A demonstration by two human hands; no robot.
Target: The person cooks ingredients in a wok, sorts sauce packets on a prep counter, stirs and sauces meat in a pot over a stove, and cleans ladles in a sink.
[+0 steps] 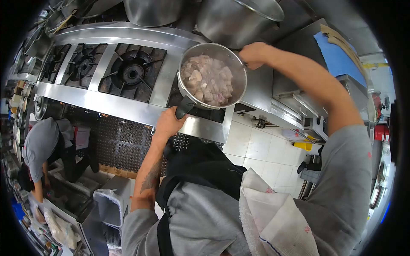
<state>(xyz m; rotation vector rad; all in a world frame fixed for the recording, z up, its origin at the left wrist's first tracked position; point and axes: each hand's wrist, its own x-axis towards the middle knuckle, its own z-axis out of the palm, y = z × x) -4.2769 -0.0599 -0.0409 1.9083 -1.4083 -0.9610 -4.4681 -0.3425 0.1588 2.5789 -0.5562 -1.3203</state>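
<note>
A deep steel pot (240, 79) stands over the right-hand burner of the stove, holding chunks of pale, partly cooked-looking meat (207, 79). A haze hangs over the meat. My left hand (170, 123) is closed around the pot's long black handle (185, 106), on the side near me. At the far right rim, my right hand (254, 55) is closed on the pot's other side; the grip there is mostly hidden by the fingers.
Left of the pot, the steel stove (132, 104) has several bare burners (134, 72). Two large steel pots (232, 21) (153, 10) stand behind it. A steel counter (258, 87) adjoins on the right. At lower left a person (42, 141) bends near a grey bin (112, 205).
</note>
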